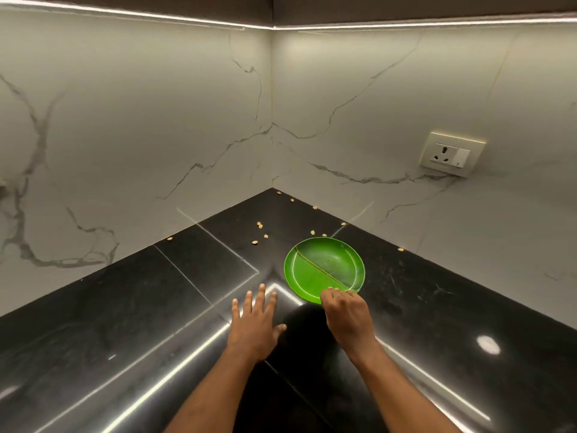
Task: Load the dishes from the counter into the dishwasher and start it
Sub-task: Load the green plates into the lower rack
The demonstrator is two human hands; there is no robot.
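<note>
A round green plate (324, 267) lies flat on the black counter (156, 307) near the corner of the two walls. My right hand (346, 314) is at the plate's near rim with its fingers curled over the edge, gripping it. To the left of the plate, my left hand (254, 323) rests flat on the counter with its fingers spread and holds nothing. The dishwasher is out of view.
Several small nut-like crumbs (259, 225) lie scattered on the counter behind the plate, toward the corner. Marble-patterned walls close the counter on the left and right. A wall socket (451, 154) sits on the right wall above the counter.
</note>
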